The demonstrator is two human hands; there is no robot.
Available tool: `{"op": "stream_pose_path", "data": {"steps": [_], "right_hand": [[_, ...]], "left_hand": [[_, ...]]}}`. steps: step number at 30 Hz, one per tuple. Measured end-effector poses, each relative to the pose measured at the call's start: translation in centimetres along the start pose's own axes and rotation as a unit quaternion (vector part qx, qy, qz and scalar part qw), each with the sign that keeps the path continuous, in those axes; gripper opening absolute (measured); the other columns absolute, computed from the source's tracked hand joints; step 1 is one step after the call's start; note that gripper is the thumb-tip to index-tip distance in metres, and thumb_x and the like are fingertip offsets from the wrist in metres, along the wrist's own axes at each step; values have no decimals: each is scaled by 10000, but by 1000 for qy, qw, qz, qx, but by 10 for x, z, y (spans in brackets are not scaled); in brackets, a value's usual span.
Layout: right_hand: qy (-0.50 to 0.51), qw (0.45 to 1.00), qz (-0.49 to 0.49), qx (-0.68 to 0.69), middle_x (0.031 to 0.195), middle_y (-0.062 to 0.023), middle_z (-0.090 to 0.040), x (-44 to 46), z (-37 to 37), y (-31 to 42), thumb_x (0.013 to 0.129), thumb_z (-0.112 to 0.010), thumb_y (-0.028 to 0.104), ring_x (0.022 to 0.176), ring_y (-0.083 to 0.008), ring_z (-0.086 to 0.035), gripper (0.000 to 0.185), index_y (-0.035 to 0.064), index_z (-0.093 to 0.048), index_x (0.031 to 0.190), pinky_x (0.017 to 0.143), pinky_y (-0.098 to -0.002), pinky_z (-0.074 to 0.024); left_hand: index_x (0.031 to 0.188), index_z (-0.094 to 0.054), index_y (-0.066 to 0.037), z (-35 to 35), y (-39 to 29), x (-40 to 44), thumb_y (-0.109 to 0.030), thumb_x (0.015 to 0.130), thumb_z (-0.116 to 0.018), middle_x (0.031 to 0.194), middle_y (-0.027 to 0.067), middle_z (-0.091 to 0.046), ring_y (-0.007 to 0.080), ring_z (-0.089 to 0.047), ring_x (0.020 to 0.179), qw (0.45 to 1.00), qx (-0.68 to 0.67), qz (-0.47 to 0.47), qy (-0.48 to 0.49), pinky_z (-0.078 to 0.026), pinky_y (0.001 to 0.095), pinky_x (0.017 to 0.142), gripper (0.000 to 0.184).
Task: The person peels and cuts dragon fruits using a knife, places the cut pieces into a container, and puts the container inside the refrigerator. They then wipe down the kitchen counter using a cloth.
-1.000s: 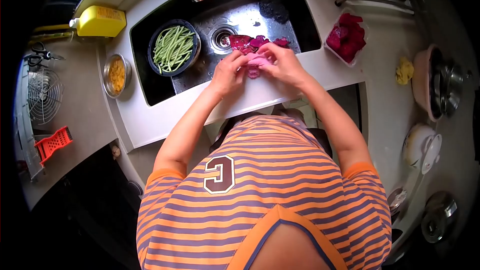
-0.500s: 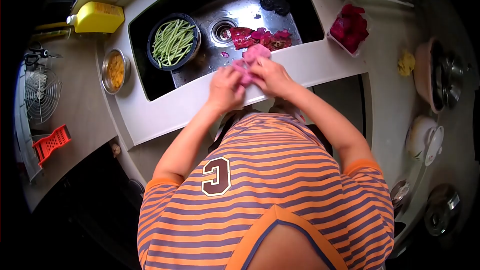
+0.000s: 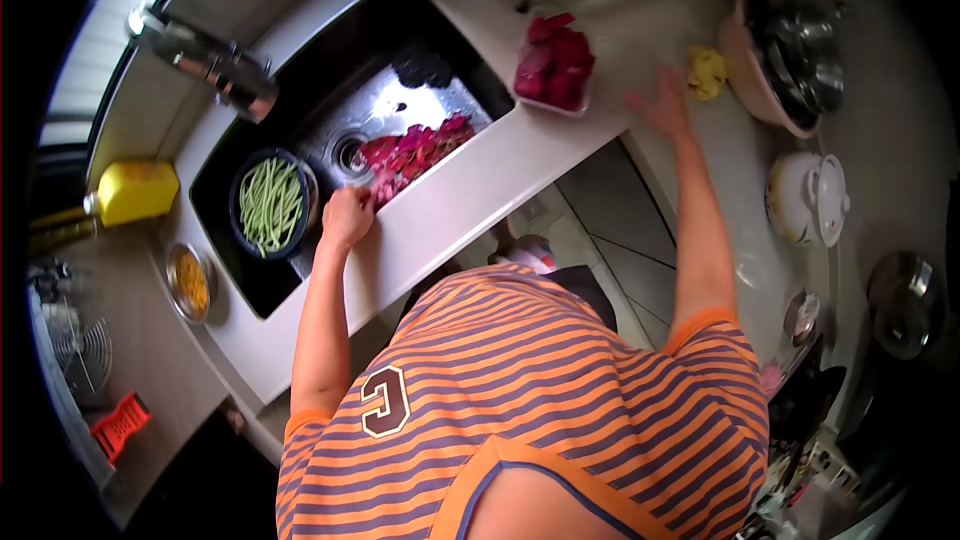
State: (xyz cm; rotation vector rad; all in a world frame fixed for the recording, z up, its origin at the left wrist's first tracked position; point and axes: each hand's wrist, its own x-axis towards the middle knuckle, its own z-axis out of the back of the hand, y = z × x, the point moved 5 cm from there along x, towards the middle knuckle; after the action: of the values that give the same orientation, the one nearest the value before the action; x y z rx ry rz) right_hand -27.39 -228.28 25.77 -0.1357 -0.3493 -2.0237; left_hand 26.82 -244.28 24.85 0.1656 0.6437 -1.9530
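My left hand (image 3: 349, 216) is at the sink's front edge with its fingers closed around a pink cloth-like piece (image 3: 379, 191), only partly visible. Beyond it, dark red and pink scraps (image 3: 425, 147) lie on the steel floor of the sink (image 3: 335, 125). Spread fingers show on my right hand (image 3: 662, 105), which is over the counter with nothing in it, just left of a crumpled yellow cloth (image 3: 706, 74). Between the sink and that hand stands a clear container of dark red pieces (image 3: 555, 65).
Green beans fill a dark bowl (image 3: 271, 203) in the sink's left part. A steel bowl of orange pieces (image 3: 190, 282) and a yellow bottle (image 3: 137, 192) stand left. Stacked basins (image 3: 760, 65) and a lidded white pot (image 3: 795, 198) are at right.
The view has turned and shifted right. My right hand has let go of the pink piece and reached right, opening near the yellow cloth. My left hand remains by the sink edge.
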Motion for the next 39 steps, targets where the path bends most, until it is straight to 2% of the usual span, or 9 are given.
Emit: {"op": "stream_pose_path", "data": {"steps": [2,9,12,15,20,25,28,33,39], "right_hand": [[19,999,-19,-34,1340,-198,-374,-13,12,20,730,-628,517,1248,-371,-325,786,23,-394,1294,1023,-433,-294],[43,996,-46,63,1015,-176,-616,-9,59,23,809,-587,329,887,-399,-589,429,76,-551,1153,797,-397,-487],[-184,967,-39,175,852,-132,-659,-10,121,44,850,-565,194,700,-305,-640,291,36,-571,1095,631,-332,-527],[-167,804,-202,534,899,-128,-654,-22,131,82,882,-524,106,742,-209,-646,214,16,-569,1072,611,-280,-528],[-61,607,-243,754,895,-133,-646,-21,77,178,905,-492,104,732,-169,-634,197,0,-542,1065,595,-270,-533],[8,858,-165,487,860,-114,-631,-5,31,172,788,-591,145,702,-181,-625,227,28,-546,977,590,-308,-506],[-93,942,-181,266,870,-108,-583,6,45,162,713,-619,198,757,-249,-606,314,46,-545,977,655,-363,-490],[-114,938,-170,280,1187,-132,-435,30,33,145,718,-550,197,1070,-338,-478,535,96,-452,1234,843,-407,-449],[42,958,-124,256,1217,-131,-447,57,34,127,757,-488,211,1048,-331,-518,549,132,-414,1295,869,-407,-444]], "left_hand": [[1046,-635,-90,14,-12,-5,-279,782,-614,976,164,-628,339,-594,911,996,78,-32,-40,-481,386,791,325],[1082,-595,-12,48,-102,25,-163,790,-660,996,152,-632,207,-625,873,966,-218,-135,-30,-489,301,732,336],[1086,-592,-9,61,-152,34,-148,811,-639,1000,135,-637,173,-621,872,942,-268,-195,-55,-503,281,706,312],[1106,-584,-9,62,-197,51,-156,855,-602,912,65,-636,108,-581,782,905,-353,-228,-73,-485,241,681,291],[1218,-476,4,50,-245,90,-164,890,-551,861,69,-621,99,-564,696,783,-597,-172,-14,-466,217,572,376],[1130,-554,24,16,-229,150,-149,803,-639,722,45,-616,99,-549,589,842,-499,-178,-97,-464,234,565,380],[1074,-591,7,7,-246,161,-212,764,-664,851,137,-622,203,-597,677,893,-370,-190,-171,-477,307,645,387],[1120,-555,-60,6,-265,168,-255,800,-572,984,207,-591,366,-569,905,921,-306,-175,-165,-449,397,782,375],[1255,-397,-27,22,-279,168,-267,783,-531,990,219,-577,386,-557,906,937,-238,-203,-152,-442,423,782,546]]}}
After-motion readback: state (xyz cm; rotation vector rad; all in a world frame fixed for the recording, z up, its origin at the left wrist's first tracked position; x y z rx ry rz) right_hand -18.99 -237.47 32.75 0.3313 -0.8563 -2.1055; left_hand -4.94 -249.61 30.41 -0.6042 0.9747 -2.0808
